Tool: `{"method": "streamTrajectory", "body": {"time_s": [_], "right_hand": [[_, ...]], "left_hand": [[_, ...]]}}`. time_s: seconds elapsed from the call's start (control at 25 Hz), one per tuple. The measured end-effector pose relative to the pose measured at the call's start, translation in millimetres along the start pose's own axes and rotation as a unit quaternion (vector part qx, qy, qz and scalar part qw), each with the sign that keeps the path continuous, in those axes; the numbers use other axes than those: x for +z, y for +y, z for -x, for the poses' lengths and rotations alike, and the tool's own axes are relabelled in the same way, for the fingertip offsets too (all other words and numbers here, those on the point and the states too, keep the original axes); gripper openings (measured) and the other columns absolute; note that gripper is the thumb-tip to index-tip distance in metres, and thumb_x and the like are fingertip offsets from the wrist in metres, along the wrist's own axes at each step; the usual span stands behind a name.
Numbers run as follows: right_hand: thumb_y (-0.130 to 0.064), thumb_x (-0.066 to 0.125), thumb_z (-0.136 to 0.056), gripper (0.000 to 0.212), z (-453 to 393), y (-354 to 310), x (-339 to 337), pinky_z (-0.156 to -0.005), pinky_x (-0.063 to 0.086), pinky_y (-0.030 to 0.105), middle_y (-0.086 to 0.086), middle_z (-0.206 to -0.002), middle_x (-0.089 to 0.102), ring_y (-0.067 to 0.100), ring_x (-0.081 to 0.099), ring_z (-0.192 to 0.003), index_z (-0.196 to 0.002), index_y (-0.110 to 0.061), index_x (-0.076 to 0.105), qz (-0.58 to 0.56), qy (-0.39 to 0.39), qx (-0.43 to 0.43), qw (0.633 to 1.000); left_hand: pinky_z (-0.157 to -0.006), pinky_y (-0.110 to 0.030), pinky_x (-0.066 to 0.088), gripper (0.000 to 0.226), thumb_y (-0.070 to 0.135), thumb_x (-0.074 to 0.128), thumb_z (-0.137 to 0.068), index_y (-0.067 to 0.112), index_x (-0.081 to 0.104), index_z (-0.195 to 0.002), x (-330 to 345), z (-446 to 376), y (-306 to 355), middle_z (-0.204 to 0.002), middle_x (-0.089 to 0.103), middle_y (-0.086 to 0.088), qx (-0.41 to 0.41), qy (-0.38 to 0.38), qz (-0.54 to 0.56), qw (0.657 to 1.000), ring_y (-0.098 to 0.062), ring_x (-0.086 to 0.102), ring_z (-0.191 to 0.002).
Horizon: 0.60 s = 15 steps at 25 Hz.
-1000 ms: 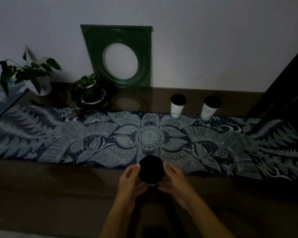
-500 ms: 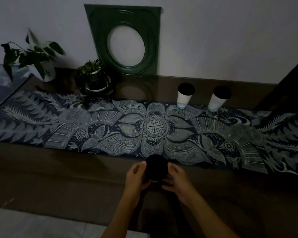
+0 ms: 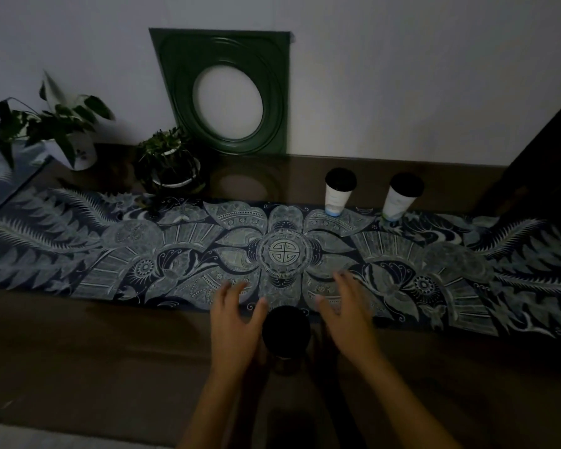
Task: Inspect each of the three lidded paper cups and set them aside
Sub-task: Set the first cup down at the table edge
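Left hand (image 3: 232,322) and right hand (image 3: 345,315) spread wide, holding nothing, near lidded cup (image 3: 285,335) upright between them on table (image 3: 78,345), contents hidden, two more lidded cups (image 3: 339,192) well beyond the fingers on patterned cloth (image 3: 110,254)

Very dim, grainy; faint glare on glossy table (image 3: 305,176) beyond the hands (image 3: 237,328), fingers motion-blurred, dark shadow below wrists, wide-angle bend at edges

Both bare forearms reach forward side by side. The left hand (image 3: 234,322) and the right hand (image 3: 347,314) hover with palms turned inward toward each other, fingers straight and spread, holding nothing, thumbs angled toward the middle.
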State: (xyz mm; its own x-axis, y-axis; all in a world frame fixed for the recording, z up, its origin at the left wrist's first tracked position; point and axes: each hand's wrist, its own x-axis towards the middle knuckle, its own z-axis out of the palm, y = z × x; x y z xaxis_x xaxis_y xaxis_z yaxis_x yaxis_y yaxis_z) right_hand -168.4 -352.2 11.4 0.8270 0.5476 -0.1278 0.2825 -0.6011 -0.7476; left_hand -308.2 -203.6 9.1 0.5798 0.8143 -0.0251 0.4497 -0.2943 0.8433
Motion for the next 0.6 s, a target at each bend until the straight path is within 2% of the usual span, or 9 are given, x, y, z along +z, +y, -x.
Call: {"method": "streamTrajectory", "body": {"time_s": [0.08,0.12,0.24,0.32,0.44,0.6], "right_hand": [[-0.061,0.045,-0.092,0.078,-13.3,-14.7,-25.9,-0.120,-0.002,0.050,-0.007,-0.165,-0.003,0.022,-0.009,-0.152,-0.154,-0.033,0.008,0.092,0.052,-0.072,0.992],[-0.064,0.043,-0.090,0.082,-19.4,-23.1,-39.1,-0.118,-0.006,0.048,-0.007,-0.165,-0.007,0.024,-0.013,-0.151,-0.155,-0.032,0.004,0.133,0.086,-0.108,0.981],[-0.069,0.036,-0.087,0.087,-36.4,-41.2,-73.1,-0.118,-0.006,0.050,0.000,-0.166,-0.007,0.030,-0.012,-0.151,-0.155,-0.029,0.000,0.209,0.160,-0.172,0.949],[-0.070,0.034,-0.086,0.088,-47.3,-47.4,-90.1,-0.118,-0.006,0.052,0.002,-0.165,-0.007,0.031,-0.012,-0.151,-0.155,-0.027,0.001,0.228,0.177,-0.178,0.941],[-0.072,0.033,-0.085,0.089,-64.9,-45.4,-110.6,-0.118,-0.007,0.049,-0.002,-0.165,-0.012,0.027,-0.016,-0.151,-0.155,-0.029,-0.003,0.231,0.182,-0.176,0.940],[-0.070,0.038,-0.085,0.088,-93.9,-21.6,-118.4,-0.120,-0.004,0.047,-0.009,-0.165,-0.011,0.019,-0.015,-0.151,-0.153,-0.037,-0.007,0.136,0.152,-0.137,0.969]], "left_hand": [[-0.112,-0.044,0.033,0.064,0.056,0.059,-0.088,0.029,0.045,-0.145,-9.3,-18.0,25.8,-0.162,0.027,-0.006,0.125,0.046,-0.112,0.985,-0.024,0.027,-0.149],[-0.115,-0.046,0.028,0.070,0.058,0.058,-0.088,0.029,0.040,-0.149,-13.6,-26.9,41.9,-0.165,0.022,-0.008,0.177,0.066,-0.147,0.971,-0.026,0.020,-0.152],[-0.122,-0.051,0.016,0.079,0.061,0.055,-0.087,0.025,0.034,-0.154,-17.1,-52.8,78.8,-0.167,0.018,-0.013,0.272,0.116,-0.201,0.934,-0.032,0.010,-0.155],[-0.123,-0.053,0.013,0.081,0.061,0.055,-0.087,0.023,0.033,-0.155,-13.9,-67.8,98.3,-0.167,0.019,-0.015,0.303,0.137,-0.219,0.917,-0.035,0.009,-0.155],[-0.122,-0.057,0.013,0.082,0.061,0.056,-0.086,0.027,0.029,-0.155,1.6,-85.7,120.1,-0.167,0.017,-0.014,0.323,0.131,-0.225,0.910,-0.036,0.008,-0.155],[-0.122,-0.057,0.014,0.081,0.065,0.050,-0.085,0.030,0.028,-0.155,37.3,-109.7,131.9,-0.168,0.015,-0.010,0.304,0.093,-0.216,0.923,-0.033,0.007,-0.155]]}}
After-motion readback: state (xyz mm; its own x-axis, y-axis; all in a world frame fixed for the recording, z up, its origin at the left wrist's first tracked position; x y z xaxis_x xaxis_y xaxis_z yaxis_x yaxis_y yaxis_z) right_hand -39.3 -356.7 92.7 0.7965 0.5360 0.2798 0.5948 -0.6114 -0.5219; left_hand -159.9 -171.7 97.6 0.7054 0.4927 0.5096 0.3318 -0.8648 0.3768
